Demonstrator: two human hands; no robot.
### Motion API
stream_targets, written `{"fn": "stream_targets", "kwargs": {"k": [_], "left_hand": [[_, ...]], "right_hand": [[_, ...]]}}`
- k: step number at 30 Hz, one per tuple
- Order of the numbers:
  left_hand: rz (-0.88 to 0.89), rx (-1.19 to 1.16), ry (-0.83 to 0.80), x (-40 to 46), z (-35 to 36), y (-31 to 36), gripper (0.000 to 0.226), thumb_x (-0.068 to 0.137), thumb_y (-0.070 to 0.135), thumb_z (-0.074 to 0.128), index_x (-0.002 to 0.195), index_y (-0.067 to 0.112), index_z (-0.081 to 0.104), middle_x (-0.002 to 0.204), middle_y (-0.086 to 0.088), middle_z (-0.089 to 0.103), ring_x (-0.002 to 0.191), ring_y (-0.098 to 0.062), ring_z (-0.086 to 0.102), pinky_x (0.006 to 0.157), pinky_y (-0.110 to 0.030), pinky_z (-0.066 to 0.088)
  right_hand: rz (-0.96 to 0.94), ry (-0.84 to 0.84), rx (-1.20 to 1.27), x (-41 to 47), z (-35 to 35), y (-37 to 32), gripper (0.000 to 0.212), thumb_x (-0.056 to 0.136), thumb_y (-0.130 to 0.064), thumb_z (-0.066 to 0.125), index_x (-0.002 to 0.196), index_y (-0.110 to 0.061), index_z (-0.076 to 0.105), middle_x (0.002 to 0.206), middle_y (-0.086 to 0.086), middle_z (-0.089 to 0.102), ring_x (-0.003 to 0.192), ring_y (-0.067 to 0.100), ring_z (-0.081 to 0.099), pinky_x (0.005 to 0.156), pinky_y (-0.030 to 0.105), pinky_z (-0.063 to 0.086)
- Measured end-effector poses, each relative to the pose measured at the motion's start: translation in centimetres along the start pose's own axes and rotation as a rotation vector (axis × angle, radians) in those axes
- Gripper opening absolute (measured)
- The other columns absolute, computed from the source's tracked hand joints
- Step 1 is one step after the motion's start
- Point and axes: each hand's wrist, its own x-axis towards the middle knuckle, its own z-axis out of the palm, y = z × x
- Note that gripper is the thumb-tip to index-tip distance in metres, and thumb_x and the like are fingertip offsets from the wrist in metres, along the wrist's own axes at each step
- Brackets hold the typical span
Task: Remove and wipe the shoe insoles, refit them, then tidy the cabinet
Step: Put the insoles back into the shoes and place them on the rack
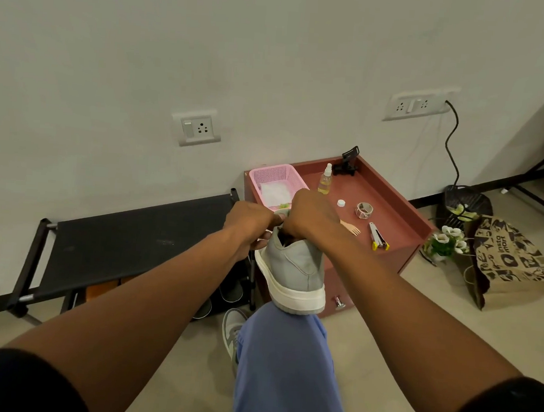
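Note:
A grey shoe [295, 268] with a thick white sole stands heel-down on my raised knee in blue trousers [285, 361]. My left hand [250, 225] grips the shoe's front edge by the tongue. My right hand [311, 216] curls into the shoe's opening from above; what its fingers hold inside is hidden. A second grey shoe [230, 328] lies on the floor beside my leg. Behind the hands is the red-brown cabinet [402, 215], carrying a pink basket [274, 175] with a white cloth [273, 191] and a spray bottle [325, 180].
On the cabinet top lie a white cap [340, 203], a tape roll [363, 209], a wooden fork [352, 228], a cutter [378, 237] and a black clamp [348, 163]. A black shoe rack [126, 244] stands left. A paper bag [511, 264], flowers [448, 240] and a bin [467, 200] sit right.

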Motion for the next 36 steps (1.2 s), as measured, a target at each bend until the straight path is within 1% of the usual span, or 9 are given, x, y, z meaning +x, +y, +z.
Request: {"fn": "stream_targets", "kwargs": {"k": [4, 10, 13, 15, 18, 22, 28, 32, 36], "left_hand": [[-0.051, -0.126, 0.030, -0.2, 0.0, -0.3, 0.010, 0.083, 0.008, 0.078, 0.094, 0.005, 0.078, 0.072, -0.007, 0.074, 0.059, -0.017, 0.065, 0.063, -0.028, 0.058], [-0.058, -0.194, 0.092, -0.2, 0.7, -1.0, 0.011, 0.079, 0.003, 0.077, 0.089, 0.005, 0.080, 0.075, -0.008, 0.078, 0.057, -0.016, 0.069, 0.058, -0.026, 0.055], [0.004, -0.120, 0.095, 0.0, 0.9, -1.7, 0.008, 0.080, 0.011, 0.078, 0.086, 0.013, 0.082, 0.082, -0.005, 0.079, 0.068, -0.019, 0.074, 0.068, -0.033, 0.064], [0.127, -0.003, 0.105, 0.2, 0.8, -2.3, 0.006, 0.085, 0.025, 0.079, 0.088, 0.022, 0.084, 0.087, 0.003, 0.079, 0.082, -0.020, 0.075, 0.080, -0.041, 0.065], [0.290, 0.131, 0.080, 0.1, 0.3, -2.6, 0.011, 0.090, 0.037, 0.078, 0.095, 0.030, 0.084, 0.091, 0.014, 0.079, 0.087, -0.014, 0.075, 0.084, -0.041, 0.064], [0.375, 0.273, -0.027, 0.2, -0.5, -1.8, 0.012, 0.093, 0.026, 0.074, 0.098, 0.029, 0.084, 0.093, 0.012, 0.079, 0.084, -0.013, 0.075, 0.083, -0.034, 0.064], [0.380, 0.302, -0.187, 0.8, -1.5, -1.4, 0.021, 0.094, 0.012, 0.071, 0.110, 0.021, 0.082, 0.102, 0.005, 0.079, 0.088, -0.015, 0.076, 0.073, -0.024, 0.063], [0.370, 0.270, -0.148, 0.8, -1.2, -1.3, 0.014, 0.095, 0.013, 0.072, 0.100, 0.019, 0.084, 0.095, 0.003, 0.080, 0.080, -0.014, 0.077, 0.070, -0.027, 0.064], [0.318, 0.258, -0.113, 1.1, -0.6, -1.1, 0.009, 0.090, 0.016, 0.076, 0.086, 0.017, 0.084, 0.085, -0.001, 0.080, 0.079, -0.023, 0.078, 0.071, -0.040, 0.067]], "right_hand": [[-0.003, 0.002, -0.031, 0.0, 0.3, -0.5, 0.030, 0.075, -0.025, 0.079, 0.090, -0.015, 0.054, 0.075, 0.001, 0.049, 0.081, 0.024, 0.059, 0.066, 0.030, 0.046], [-0.007, -0.049, -0.136, -0.4, 0.2, -0.7, 0.034, 0.079, -0.028, 0.077, 0.107, -0.017, 0.061, 0.097, 0.006, 0.058, 0.090, 0.024, 0.057, 0.071, 0.032, 0.046], [-0.007, -0.061, -0.144, -0.4, 0.3, -0.8, 0.040, 0.079, -0.028, 0.076, 0.115, -0.016, 0.063, 0.103, 0.007, 0.061, 0.093, 0.025, 0.059, 0.072, 0.032, 0.044], [-0.007, -0.058, -0.130, -0.3, 0.4, -0.8, 0.031, 0.079, -0.027, 0.075, 0.106, -0.017, 0.061, 0.107, 0.008, 0.064, 0.093, 0.026, 0.060, 0.072, 0.031, 0.044], [0.021, -0.040, -0.073, -0.2, 0.5, -0.5, 0.028, 0.078, -0.026, 0.075, 0.093, -0.016, 0.053, 0.099, 0.007, 0.062, 0.086, 0.026, 0.056, 0.070, 0.030, 0.045], [0.046, -0.016, -0.013, -0.1, 0.7, 0.1, 0.029, 0.081, -0.028, 0.072, 0.101, -0.015, 0.056, 0.096, 0.007, 0.056, 0.096, 0.028, 0.060, 0.072, 0.031, 0.046], [0.051, -0.022, -0.012, 0.2, 1.1, 0.2, 0.028, 0.081, -0.028, 0.073, 0.095, -0.017, 0.052, 0.078, 0.003, 0.049, 0.085, 0.026, 0.056, 0.068, 0.030, 0.045], [0.045, -0.037, -0.030, 0.2, 1.2, 0.0, 0.029, 0.081, -0.029, 0.075, 0.095, -0.017, 0.054, 0.074, 0.001, 0.047, 0.083, 0.024, 0.058, 0.067, 0.031, 0.046], [0.054, -0.063, -0.024, 0.2, 1.1, 0.0, 0.028, 0.079, -0.027, 0.077, 0.093, -0.015, 0.056, 0.075, 0.003, 0.050, 0.081, 0.023, 0.059, 0.065, 0.030, 0.046]]}}
